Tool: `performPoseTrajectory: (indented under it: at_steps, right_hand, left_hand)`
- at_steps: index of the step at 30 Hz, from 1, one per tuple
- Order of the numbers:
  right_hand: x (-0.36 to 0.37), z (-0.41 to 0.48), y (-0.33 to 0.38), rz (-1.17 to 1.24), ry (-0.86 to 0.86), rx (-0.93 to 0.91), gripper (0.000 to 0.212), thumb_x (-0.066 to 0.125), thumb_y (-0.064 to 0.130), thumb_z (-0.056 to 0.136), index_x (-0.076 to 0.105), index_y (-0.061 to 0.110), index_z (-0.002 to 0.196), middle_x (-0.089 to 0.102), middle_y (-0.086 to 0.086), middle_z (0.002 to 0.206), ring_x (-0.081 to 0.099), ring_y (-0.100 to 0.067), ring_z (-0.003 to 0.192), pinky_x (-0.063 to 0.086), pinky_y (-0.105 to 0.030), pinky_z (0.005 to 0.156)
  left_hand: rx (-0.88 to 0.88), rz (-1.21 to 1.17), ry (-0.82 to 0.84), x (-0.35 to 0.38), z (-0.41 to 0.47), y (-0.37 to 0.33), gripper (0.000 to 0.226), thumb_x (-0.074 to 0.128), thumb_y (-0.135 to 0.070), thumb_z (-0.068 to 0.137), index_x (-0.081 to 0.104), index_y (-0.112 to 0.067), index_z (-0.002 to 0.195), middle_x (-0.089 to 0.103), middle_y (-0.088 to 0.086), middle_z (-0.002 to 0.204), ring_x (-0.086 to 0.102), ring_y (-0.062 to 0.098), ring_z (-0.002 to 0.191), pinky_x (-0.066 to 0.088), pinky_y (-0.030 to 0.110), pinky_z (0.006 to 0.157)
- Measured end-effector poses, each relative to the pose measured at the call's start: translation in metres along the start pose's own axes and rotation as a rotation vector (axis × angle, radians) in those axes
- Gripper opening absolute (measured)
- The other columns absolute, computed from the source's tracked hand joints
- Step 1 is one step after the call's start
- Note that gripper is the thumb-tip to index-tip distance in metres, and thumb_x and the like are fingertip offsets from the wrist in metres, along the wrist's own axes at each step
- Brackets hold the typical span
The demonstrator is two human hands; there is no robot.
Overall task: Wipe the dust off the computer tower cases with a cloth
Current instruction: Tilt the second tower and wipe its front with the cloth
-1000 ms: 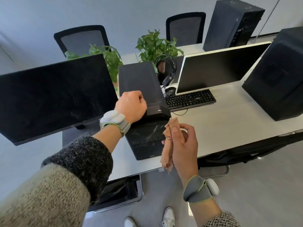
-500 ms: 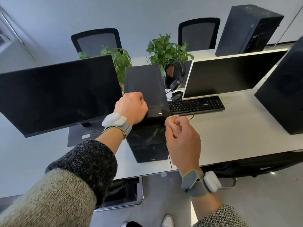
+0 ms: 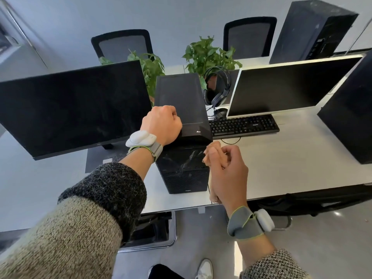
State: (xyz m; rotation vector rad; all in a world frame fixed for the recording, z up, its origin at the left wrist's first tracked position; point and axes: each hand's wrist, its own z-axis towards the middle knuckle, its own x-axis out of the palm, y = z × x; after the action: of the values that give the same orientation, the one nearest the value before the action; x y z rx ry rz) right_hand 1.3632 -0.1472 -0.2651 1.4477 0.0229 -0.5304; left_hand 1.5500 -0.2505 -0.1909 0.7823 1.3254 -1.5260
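Note:
A black computer tower case (image 3: 181,97) stands on the white desk (image 3: 281,170) between two monitors, and its dusty front panel shows smear marks. My left hand (image 3: 161,123) sits on the tower's top left front corner, fingers curled over the edge. At the tower's front right edge, my right hand (image 3: 227,174) grips a bunched peach cloth (image 3: 212,151). One end of the cloth pokes out above my fingers against the front panel, the other below my palm. Two more dusty black towers stand at the far right (image 3: 310,31) and the near right (image 3: 350,117).
A large black monitor (image 3: 70,105) stands left of the tower. To its right are a white-framed monitor (image 3: 285,85), a keyboard (image 3: 243,125) and headphones (image 3: 219,91). Two potted plants (image 3: 207,53) and two office chairs (image 3: 249,37) are behind. The desk edge is just below my hands.
My right hand has closed round the cloth, which hung loose along the palm before, and risen slightly toward the tower's front panel. The left hand has stayed on the tower.

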Motion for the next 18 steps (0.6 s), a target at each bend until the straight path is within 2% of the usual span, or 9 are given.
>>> performPoseTrajectory:
  at_steps: [3,5,7,10,15,18]
  right_hand:
    - [0.008,-0.002,-0.007,0.038,0.051,0.099,0.021,0.064,0.044,0.103,0.057,0.025,0.108,0.069,0.012,0.086,0.065,0.0,0.08,0.047,-0.015,0.067]
    - [0.011,0.002,-0.017,0.045,0.105,0.215,0.027,0.066,0.049,0.1,0.057,0.026,0.11,0.069,0.011,0.091,0.066,-0.003,0.081,0.049,-0.022,0.071]
    - [0.009,0.005,-0.025,0.026,0.141,0.251,0.028,0.065,0.05,0.1,0.062,0.023,0.107,0.069,0.01,0.091,0.066,-0.006,0.084,0.048,-0.021,0.07]
    - [0.004,0.006,-0.025,-0.034,0.164,0.195,0.028,0.06,0.047,0.104,0.067,0.02,0.096,0.068,0.009,0.084,0.064,-0.009,0.079,0.042,-0.013,0.062]
    - [0.003,0.007,-0.009,0.013,0.11,0.037,0.03,0.063,0.038,0.104,0.061,0.016,0.083,0.062,0.005,0.07,0.057,-0.008,0.069,0.043,-0.014,0.059]
    - [0.008,0.007,-0.019,-0.014,0.155,0.071,0.031,0.061,0.036,0.104,0.058,0.017,0.08,0.06,0.004,0.068,0.054,-0.008,0.064,0.042,-0.016,0.057]
  left_hand:
    - [-0.014,0.006,-0.003,0.0,0.001,0.0,0.022,0.048,-0.024,0.093,0.069,-0.02,0.088,0.065,0.004,0.083,0.06,0.033,0.076,0.049,0.038,0.067]
    - [-0.019,0.005,-0.003,0.001,0.0,0.0,0.022,0.048,-0.024,0.093,0.069,-0.02,0.088,0.065,0.004,0.083,0.06,0.033,0.076,0.047,0.037,0.066]
    - [-0.023,0.008,-0.002,0.001,0.0,-0.001,0.022,0.048,-0.024,0.092,0.069,-0.021,0.087,0.064,0.003,0.082,0.061,0.032,0.075,0.047,0.036,0.065]
    - [-0.026,0.011,0.003,0.001,0.0,-0.001,0.022,0.048,-0.024,0.093,0.068,-0.021,0.086,0.064,0.002,0.081,0.061,0.031,0.074,0.049,0.037,0.066]
    - [-0.028,0.017,0.007,0.001,0.001,-0.001,0.022,0.048,-0.025,0.093,0.069,-0.021,0.086,0.064,0.002,0.081,0.061,0.03,0.073,0.052,0.038,0.066]
    - [-0.03,0.022,0.004,0.0,0.001,-0.002,0.022,0.048,-0.025,0.093,0.069,-0.021,0.087,0.064,0.002,0.082,0.061,0.03,0.073,0.049,0.037,0.066]
